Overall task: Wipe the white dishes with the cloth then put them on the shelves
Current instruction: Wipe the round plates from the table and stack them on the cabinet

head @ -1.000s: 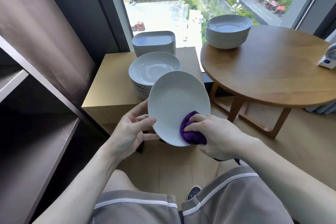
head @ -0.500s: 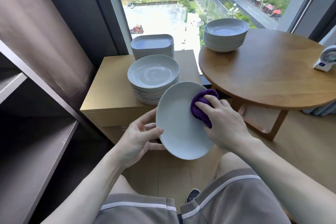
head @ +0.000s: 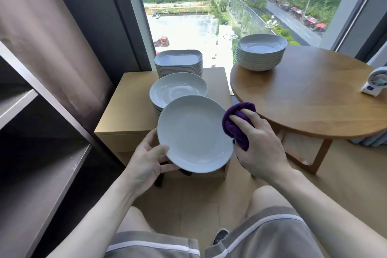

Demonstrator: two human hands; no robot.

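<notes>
**Wipe at the rim — grip and coverage need attention**

We find the white plate (head: 194, 134) held in the air in front of the low cabinet (head: 125, 107), tilted toward the wearer, with the stack of round plates (head: 178, 88) just behind it. The left hand (head: 146, 159) grips the lower-left rim, thumb on the face and fingers curled beneath. The right hand (head: 263, 148) is closed round a bunched purple cloth (head: 236, 123), which meets the plate at its right edge.

We judge the wipe to be working the rim. To do it well, the cloth should follow the edge all the way round, with firm, even pressure. The left hand should turn the plate so the patch under its thumb is wiped too — otherwise a print goes to the shelf. The plate should also be kept off the stack behind it, since a knock there could chip either.

The shelves (head: 41, 174) stand to the left. We see no dish on them, so placing is not yet done.
</notes>
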